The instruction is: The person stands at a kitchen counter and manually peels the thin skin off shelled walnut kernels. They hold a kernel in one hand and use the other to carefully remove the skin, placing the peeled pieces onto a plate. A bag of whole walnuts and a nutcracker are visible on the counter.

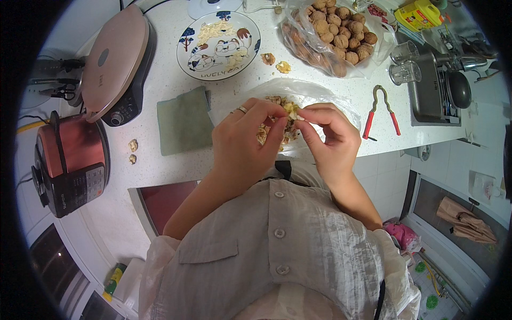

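Observation:
Between the fingertips of both hands is a pale, yellowish walnut kernel piece (292,109). My left hand (248,136), with a ring on one finger, pinches it from the left. From the right, my right hand (332,136) grips its whitish edge between thumb and index finger. Below the fingers, broken walnut shells (262,134) lie on a clear plastic bag (320,90), partly hidden by my hands. A cat-patterned plate (220,72) beyond my left hand carries pale peeled kernel pieces (216,31). Two walnut pieces (283,67) rest on the counter beside the plate.
A plastic bag of whole walnuts (340,36) stands at the back right. Red-handled nutcracker pliers (380,112) lie near the sink (430,116). Left are a green cloth (186,122), two walnut pieces (133,145), an electric griddle (116,60) and a cooker (72,160).

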A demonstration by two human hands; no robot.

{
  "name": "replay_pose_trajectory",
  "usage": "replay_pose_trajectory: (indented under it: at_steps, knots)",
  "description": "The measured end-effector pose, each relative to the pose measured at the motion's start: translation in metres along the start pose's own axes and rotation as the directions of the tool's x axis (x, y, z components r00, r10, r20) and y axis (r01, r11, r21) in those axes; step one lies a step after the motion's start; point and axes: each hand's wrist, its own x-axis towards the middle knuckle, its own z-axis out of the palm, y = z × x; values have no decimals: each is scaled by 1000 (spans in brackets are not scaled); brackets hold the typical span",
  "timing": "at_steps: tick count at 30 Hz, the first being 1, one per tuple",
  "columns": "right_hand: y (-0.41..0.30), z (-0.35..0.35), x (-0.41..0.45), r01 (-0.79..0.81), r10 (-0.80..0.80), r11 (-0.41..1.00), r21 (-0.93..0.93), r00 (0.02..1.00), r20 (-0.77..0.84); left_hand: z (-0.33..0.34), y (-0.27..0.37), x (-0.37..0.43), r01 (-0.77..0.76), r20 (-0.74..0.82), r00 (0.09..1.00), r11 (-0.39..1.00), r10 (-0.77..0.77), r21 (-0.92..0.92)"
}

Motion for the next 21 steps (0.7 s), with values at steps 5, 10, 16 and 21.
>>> replay_pose_trajectory:
  at_steps: [5,10,16,21]
  knots:
    - [-6,0,4,220,-212,937,-272,976,58,-2,2,0,22,22,999,996,-24,87]
    - [-7,0,4,260,-242,915,-307,966,96,-4,1,0,-36,42,999,985,29,167]
    - [-5,1,2,225,-212,938,-263,974,79,1,-3,2,-137,2,990,966,140,218]
    - [1,3,-2,95,-95,990,-99,995,12,1,0,1,-75,-4,997,973,78,217]
